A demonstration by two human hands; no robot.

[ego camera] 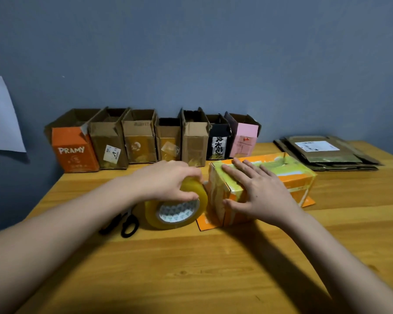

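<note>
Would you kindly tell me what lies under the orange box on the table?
Only flat orange cardboard pokes out beneath the orange box, at two corners. The box hides whatever lies between.

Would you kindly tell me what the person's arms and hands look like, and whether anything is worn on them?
Both arms are bare: no sleeve shows on the left forearm or the right forearm up to the picture's edge. The left hand and right hand wear no gloves, and no ring, watch or bracelet is visible.
</note>
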